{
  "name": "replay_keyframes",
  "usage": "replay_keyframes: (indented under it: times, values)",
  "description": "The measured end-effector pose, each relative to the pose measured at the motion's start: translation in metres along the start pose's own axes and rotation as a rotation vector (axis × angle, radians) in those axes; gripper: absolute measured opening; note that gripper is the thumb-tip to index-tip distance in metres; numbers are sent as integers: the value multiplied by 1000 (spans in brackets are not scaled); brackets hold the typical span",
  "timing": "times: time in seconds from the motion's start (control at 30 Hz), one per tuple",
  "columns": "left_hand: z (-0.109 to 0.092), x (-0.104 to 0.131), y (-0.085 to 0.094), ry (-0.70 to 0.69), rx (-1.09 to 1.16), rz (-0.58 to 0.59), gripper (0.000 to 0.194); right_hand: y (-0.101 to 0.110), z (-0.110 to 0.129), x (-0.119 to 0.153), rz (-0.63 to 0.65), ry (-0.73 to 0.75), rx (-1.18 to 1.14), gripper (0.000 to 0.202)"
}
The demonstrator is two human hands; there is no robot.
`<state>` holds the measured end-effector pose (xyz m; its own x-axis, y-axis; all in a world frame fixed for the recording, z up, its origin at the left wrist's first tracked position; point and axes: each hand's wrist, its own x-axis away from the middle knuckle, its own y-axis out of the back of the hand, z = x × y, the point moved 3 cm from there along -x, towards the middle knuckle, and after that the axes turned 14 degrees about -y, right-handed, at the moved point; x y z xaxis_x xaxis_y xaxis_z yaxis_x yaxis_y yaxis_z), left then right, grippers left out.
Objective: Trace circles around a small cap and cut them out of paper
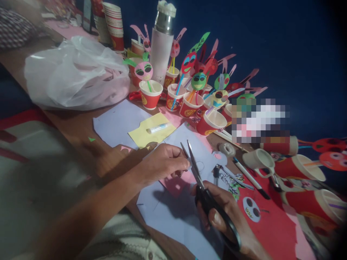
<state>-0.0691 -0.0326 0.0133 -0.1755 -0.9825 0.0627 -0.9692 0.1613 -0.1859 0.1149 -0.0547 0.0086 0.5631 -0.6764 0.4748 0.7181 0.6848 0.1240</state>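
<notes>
My right hand [223,213] is closed round the black handles of a pair of scissors [199,177], whose blades point up and stand slightly apart. Just left of the blades, my left hand [169,162] pinches a small pale piece at its fingertips, too small to make out well. Beneath both hands lie bluish-white paper sheets [173,224] and a pink piece of paper [179,182]. A glue stick [158,128] rests on yellow paper [135,136] beyond my left hand. To the right, a round white paper face [251,209] lies on red paper [273,225].
Red paper cups [150,101] with paper faces on straws stand behind the sheets, near a tall flask [162,50]. A plastic bag [73,79] sits at the left. A white mug [258,161], a marker [251,177] and tipped cups [292,167] are at the right.
</notes>
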Motion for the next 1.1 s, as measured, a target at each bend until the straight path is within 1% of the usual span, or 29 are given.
replay_keyframes:
  times: [0.3,0.53,0.63,0.8,1.1]
  values:
    - [0,0,0,-1,11,-1,16,-1,-1,0,14,-16,-16,47]
    - [4,1,2,5,29,8,17,-1,-1,-1,11,-27,-31,48]
    - [5,2,3,-10,44,-3,17,-1,-3,-2,-4,-34,-48,47]
    - [4,1,4,-43,46,-18,14,-1,-4,-1,24,-44,-74,47]
    - [3,2,5,-43,24,-19,16,-1,-2,-1,26,-26,-11,46]
